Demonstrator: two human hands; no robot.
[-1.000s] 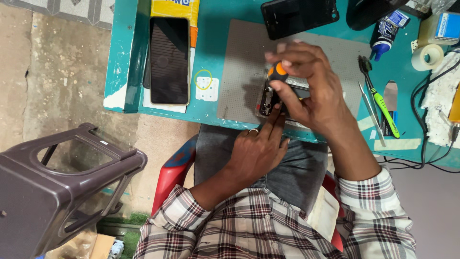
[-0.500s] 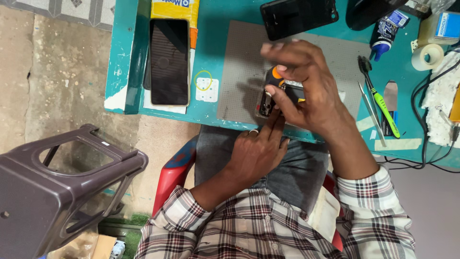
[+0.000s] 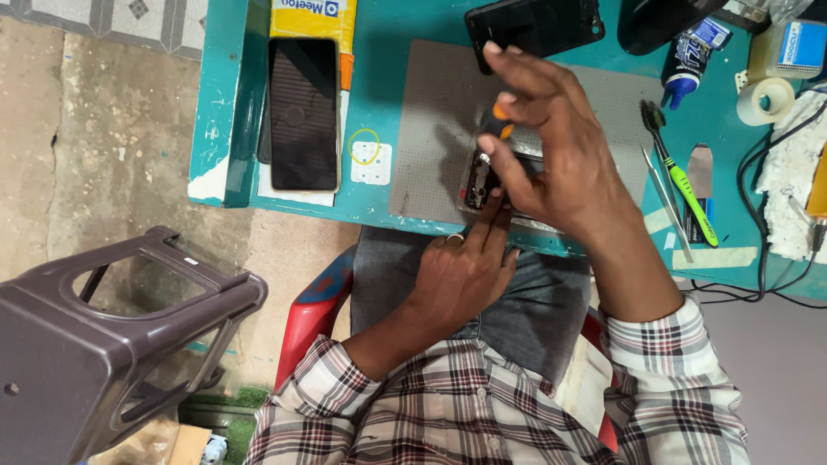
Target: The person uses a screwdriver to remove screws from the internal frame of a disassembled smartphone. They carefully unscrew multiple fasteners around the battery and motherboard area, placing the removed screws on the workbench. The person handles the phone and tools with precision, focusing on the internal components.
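Teal table [image 3: 405, 207] with a grey mat [image 3: 431, 129] on it; an opened phone [image 3: 479, 182] lies on the mat's near edge, partly hidden under the hands.

Right hand [image 3: 560, 155]: thumb and first finger clamped on a small screwdriver [image 3: 497, 120] with an orange-and-black handle. Tool held roughly upright over the phone. Tip hidden by the fingers; cannot tell whether it touches the phone. Other fingers spread above the mat.

Left hand [image 3: 461, 271]: reaches up from the lap, over the table edge. Forefinger extended, its tip at the phone's near edge, seemingly pressing it. Remaining fingers curled loosely, gripping nothing. Ring on one finger.

Hands close together, both at the phone, not touching each other as far as can be seen.

Around the mat:
- Second phone [image 3: 303, 112], dark screen up, left of the mat, resting on a yellow box [image 3: 314, 17].
- Small white card [image 3: 372, 162] between that phone and the mat.
- Black phone back [image 3: 534, 26] at the mat's far edge.
- Green-handled tool [image 3: 685, 185] and tweezers [image 3: 665, 202] right of the mat, side by side.
- Glue tube [image 3: 685, 62] and tape roll [image 3: 765, 99] at far right; black cables [image 3: 762, 224] along the right edge.

Below table: person sits on a red chair [image 3: 314, 314], plaid shirt, grey trousers. Dark plastic stool [image 3: 95, 344] stands on the floor at left, well apart from the hands.
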